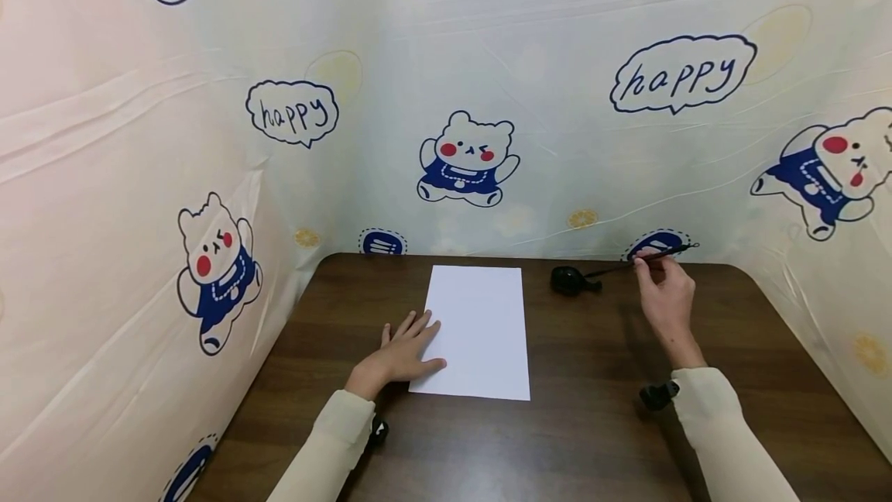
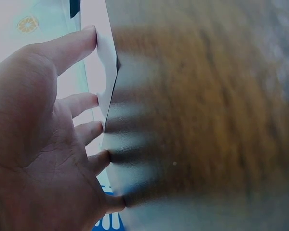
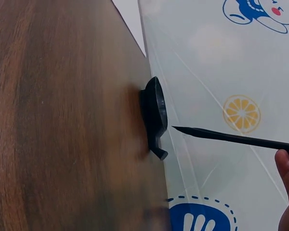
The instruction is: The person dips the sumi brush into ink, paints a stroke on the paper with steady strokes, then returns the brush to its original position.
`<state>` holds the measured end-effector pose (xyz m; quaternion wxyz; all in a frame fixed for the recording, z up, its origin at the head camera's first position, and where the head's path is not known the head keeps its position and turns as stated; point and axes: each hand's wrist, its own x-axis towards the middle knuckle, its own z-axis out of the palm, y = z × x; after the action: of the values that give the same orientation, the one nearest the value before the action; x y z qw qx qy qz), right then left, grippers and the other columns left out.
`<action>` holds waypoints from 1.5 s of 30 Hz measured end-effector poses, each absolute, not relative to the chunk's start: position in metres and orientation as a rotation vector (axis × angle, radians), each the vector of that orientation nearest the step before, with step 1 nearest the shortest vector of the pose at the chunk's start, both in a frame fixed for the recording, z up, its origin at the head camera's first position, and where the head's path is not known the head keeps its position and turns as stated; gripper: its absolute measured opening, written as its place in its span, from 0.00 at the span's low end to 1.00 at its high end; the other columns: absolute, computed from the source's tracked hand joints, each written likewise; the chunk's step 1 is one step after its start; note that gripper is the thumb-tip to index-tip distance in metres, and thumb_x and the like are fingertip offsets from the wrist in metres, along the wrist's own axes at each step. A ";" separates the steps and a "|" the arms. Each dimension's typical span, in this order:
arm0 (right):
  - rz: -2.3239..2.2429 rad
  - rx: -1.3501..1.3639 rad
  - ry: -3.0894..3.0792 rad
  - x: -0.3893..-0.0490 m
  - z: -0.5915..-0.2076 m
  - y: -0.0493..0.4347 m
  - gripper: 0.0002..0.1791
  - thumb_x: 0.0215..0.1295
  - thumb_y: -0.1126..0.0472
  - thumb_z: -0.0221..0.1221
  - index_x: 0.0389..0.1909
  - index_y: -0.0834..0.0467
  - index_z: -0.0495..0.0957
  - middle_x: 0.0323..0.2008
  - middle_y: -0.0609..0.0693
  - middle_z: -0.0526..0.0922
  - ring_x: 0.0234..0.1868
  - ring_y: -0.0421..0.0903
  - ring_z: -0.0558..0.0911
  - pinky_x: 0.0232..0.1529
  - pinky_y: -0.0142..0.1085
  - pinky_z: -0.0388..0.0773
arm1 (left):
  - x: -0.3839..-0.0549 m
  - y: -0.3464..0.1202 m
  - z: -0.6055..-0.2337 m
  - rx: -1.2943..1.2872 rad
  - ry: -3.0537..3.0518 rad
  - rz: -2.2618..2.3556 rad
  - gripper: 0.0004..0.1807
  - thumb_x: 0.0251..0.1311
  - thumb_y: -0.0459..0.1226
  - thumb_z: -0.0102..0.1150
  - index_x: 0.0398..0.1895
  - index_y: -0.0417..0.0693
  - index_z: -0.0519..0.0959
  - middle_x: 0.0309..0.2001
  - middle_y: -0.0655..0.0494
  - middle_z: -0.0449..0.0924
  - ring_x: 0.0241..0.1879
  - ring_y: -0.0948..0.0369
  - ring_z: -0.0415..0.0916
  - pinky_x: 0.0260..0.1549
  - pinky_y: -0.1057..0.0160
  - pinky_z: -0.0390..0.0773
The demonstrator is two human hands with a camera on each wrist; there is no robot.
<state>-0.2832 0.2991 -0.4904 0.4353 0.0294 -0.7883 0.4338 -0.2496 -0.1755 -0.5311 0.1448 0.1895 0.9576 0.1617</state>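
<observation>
A white sheet of paper (image 1: 481,331) lies on the wooden table in front of me. My left hand (image 1: 400,355), fingers spread, rests on the paper's left edge; in the left wrist view its fingertips (image 2: 102,126) touch down along that edge. On the right, my right hand (image 1: 667,297) pinches a thin black ink brush (image 1: 613,266) by its shaft, with the hanging loop pointing up to the right. In the right wrist view the pointed tip of the brush (image 3: 188,130) is beside a small black ink dish (image 3: 153,108) with a short stub handle.
The dark wooden table (image 1: 585,432) ends at the back against a pale printed curtain (image 1: 543,153) with bears and "happy" bubbles. The curtain also encloses the left and right sides. The ink dish stands near the back edge, right of the paper.
</observation>
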 end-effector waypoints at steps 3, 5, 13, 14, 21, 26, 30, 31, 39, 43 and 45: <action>1.090 0.074 -1.971 -0.284 -0.489 0.296 0.08 0.73 0.68 0.65 0.46 0.70 0.85 0.39 0.66 0.89 0.36 0.14 0.75 0.43 0.11 0.69 | -0.250 -0.176 -0.531 0.548 2.759 0.461 0.46 0.72 0.62 0.58 0.87 0.57 0.57 0.89 0.50 0.44 0.88 0.41 0.35 0.76 0.21 0.35; 1.097 0.063 -1.985 -0.284 -0.489 0.294 0.07 0.73 0.68 0.65 0.46 0.70 0.85 0.39 0.66 0.89 0.35 0.14 0.75 0.42 0.11 0.69 | -0.250 -0.176 -0.532 0.550 2.758 0.464 0.46 0.72 0.62 0.58 0.87 0.56 0.57 0.89 0.50 0.44 0.88 0.41 0.35 0.76 0.21 0.36; 1.103 0.046 -1.994 -0.283 -0.498 0.293 0.07 0.72 0.70 0.65 0.45 0.71 0.85 0.38 0.67 0.89 0.35 0.14 0.74 0.42 0.11 0.68 | -0.250 -0.175 -0.533 0.572 2.751 0.477 0.47 0.72 0.62 0.58 0.87 0.54 0.57 0.89 0.49 0.43 0.87 0.41 0.35 0.76 0.21 0.35; 1.107 0.046 -1.991 -0.283 -0.499 0.293 0.07 0.72 0.70 0.65 0.45 0.71 0.85 0.38 0.67 0.89 0.35 0.14 0.74 0.42 0.11 0.68 | -0.250 -0.174 -0.533 0.572 2.750 0.475 0.47 0.72 0.62 0.57 0.87 0.54 0.57 0.89 0.49 0.43 0.88 0.41 0.35 0.76 0.21 0.35; 1.110 0.032 -2.001 -0.282 -0.500 0.295 0.07 0.74 0.68 0.65 0.46 0.69 0.85 0.39 0.67 0.89 0.35 0.15 0.74 0.41 0.12 0.68 | -0.250 -0.175 -0.534 0.552 2.750 0.465 0.47 0.72 0.62 0.58 0.87 0.56 0.56 0.89 0.51 0.43 0.88 0.42 0.34 0.76 0.21 0.34; 1.104 0.041 -1.994 -0.281 -0.499 0.296 0.07 0.73 0.69 0.65 0.46 0.70 0.85 0.40 0.67 0.89 0.35 0.14 0.74 0.41 0.11 0.68 | -0.250 -0.176 -0.535 0.550 2.752 0.463 0.47 0.72 0.63 0.58 0.87 0.57 0.56 0.89 0.51 0.43 0.88 0.42 0.34 0.76 0.21 0.34; 1.095 0.065 -1.982 -0.282 -0.499 0.297 0.07 0.72 0.70 0.65 0.45 0.71 0.85 0.40 0.68 0.89 0.36 0.15 0.74 0.42 0.11 0.68 | -0.249 -0.177 -0.535 0.549 2.753 0.460 0.46 0.72 0.63 0.57 0.87 0.58 0.56 0.89 0.52 0.42 0.88 0.42 0.34 0.76 0.21 0.35; 1.092 0.069 -1.981 -0.282 -0.498 0.298 0.07 0.72 0.70 0.65 0.45 0.71 0.85 0.41 0.68 0.89 0.37 0.15 0.74 0.43 0.11 0.68 | -0.249 -0.177 -0.535 0.550 2.754 0.462 0.46 0.72 0.63 0.57 0.87 0.57 0.56 0.89 0.52 0.43 0.88 0.42 0.34 0.76 0.21 0.35; 1.085 0.065 -1.991 -0.282 -0.497 0.300 0.07 0.72 0.70 0.65 0.46 0.71 0.85 0.42 0.68 0.89 0.38 0.16 0.75 0.43 0.12 0.67 | -0.250 -0.178 -0.536 0.548 2.757 0.463 0.47 0.72 0.63 0.57 0.87 0.56 0.56 0.89 0.51 0.43 0.88 0.41 0.35 0.76 0.21 0.35; 1.083 0.061 -1.993 -0.281 -0.497 0.301 0.08 0.72 0.70 0.65 0.46 0.72 0.85 0.42 0.68 0.89 0.38 0.16 0.74 0.43 0.12 0.67 | -0.249 -0.178 -0.535 0.547 2.757 0.468 0.47 0.72 0.63 0.58 0.87 0.57 0.56 0.89 0.50 0.43 0.88 0.41 0.35 0.76 0.21 0.35; 1.079 0.063 -1.991 -0.281 -0.496 0.301 0.08 0.72 0.70 0.65 0.46 0.71 0.85 0.42 0.68 0.89 0.38 0.16 0.75 0.44 0.11 0.68 | -0.249 -0.178 -0.535 0.550 2.755 0.478 0.47 0.72 0.63 0.58 0.87 0.56 0.56 0.89 0.50 0.43 0.88 0.41 0.34 0.76 0.21 0.34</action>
<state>-0.2809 0.3011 -0.4959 0.4241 0.0252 -0.7958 0.4315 -0.2493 -0.1776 -0.5350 0.1455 0.1908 0.9565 0.1658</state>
